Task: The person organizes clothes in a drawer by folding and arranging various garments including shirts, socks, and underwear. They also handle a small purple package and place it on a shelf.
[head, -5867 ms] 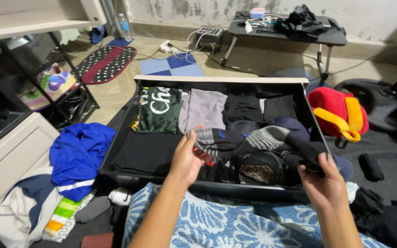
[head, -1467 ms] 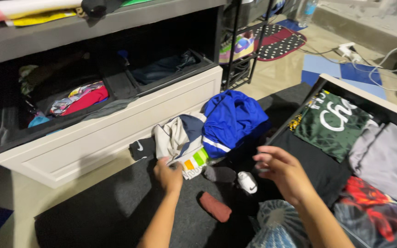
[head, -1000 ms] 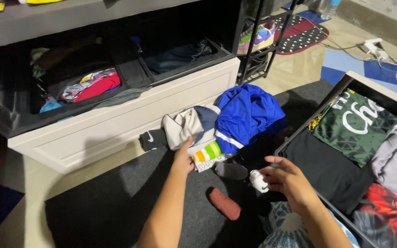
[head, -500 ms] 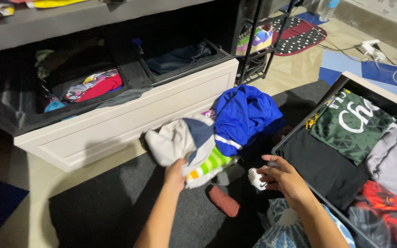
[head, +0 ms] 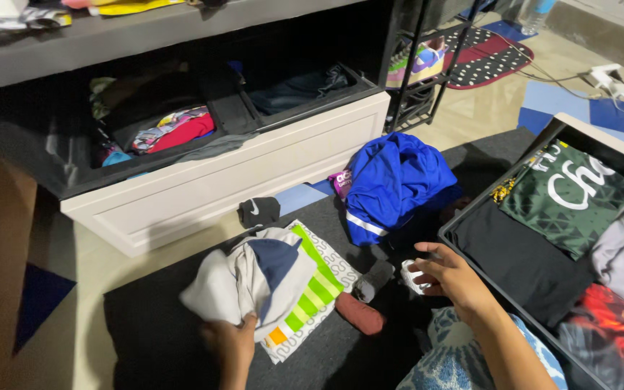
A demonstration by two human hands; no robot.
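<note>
My left hand [head: 231, 341] grips a bunched white, navy and grey garment [head: 247, 282] with a green and orange striped panel [head: 312, 289], low on the dark mat [head: 146, 332]. My right hand [head: 453, 278] rests by the suitcase edge, fingers on a small white sock [head: 411, 276]. Between the two hands lie a grey sock [head: 375, 278] and a maroon rolled sock [head: 359, 313]. A blue jersey [head: 399, 184] is heaped just beyond them.
An open black suitcase [head: 464, 217] at right holds a green shirt [head: 572, 198], black, grey and red clothes. A white open drawer [head: 232, 180] with clothes stands at left under a shelf. A black sock [head: 258, 211] lies by it. A metal rack [head: 427, 65] stands behind.
My left hand has dragged the white and navy garment off the pile toward me and to the left, uncovering the black sock. My right hand has stayed on the white sock.
</note>
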